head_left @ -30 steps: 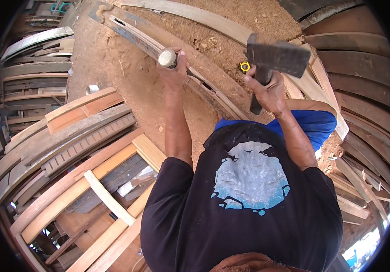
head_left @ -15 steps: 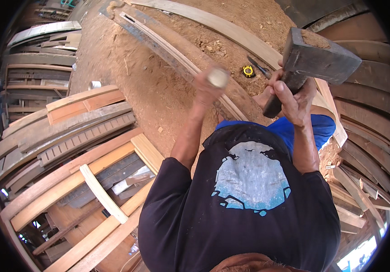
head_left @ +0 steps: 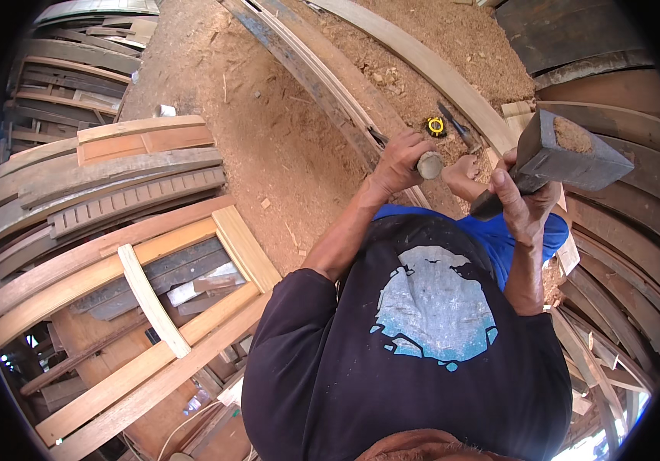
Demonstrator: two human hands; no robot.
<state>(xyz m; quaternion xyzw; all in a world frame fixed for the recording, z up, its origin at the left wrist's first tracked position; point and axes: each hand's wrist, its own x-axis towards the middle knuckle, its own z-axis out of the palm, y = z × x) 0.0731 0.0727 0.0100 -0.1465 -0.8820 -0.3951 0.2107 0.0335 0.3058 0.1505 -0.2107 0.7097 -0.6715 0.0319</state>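
Note:
My left hand (head_left: 401, 163) is wrapped round what looks like a chisel, its round pale handle end (head_left: 430, 164) facing up. A dark piece of its blade shows past the fingers, over a long narrow wooden piece (head_left: 331, 86) with a groove along it. Whether the blade touches the wood I cannot tell. My right hand (head_left: 528, 206) grips the dark handle of a mallet (head_left: 575, 154), its big block head raised at the right. The grooved piece lies along a wide worn plank (head_left: 345, 71).
A yellow-black tape measure (head_left: 436, 127) and a dark slim tool (head_left: 456, 123) lie beyond my hands, near a long curved-looking board (head_left: 422, 58). My bare foot (head_left: 463, 175) is between the hands. A wooden frame (head_left: 115, 323) and stacked timber stand left; planks (head_left: 629, 207) line the right.
My left hand, blurred before, has come nearer with the chisel and is now sharp. The mallet has shifted right and slightly lower in view. The whole view has turned a little.

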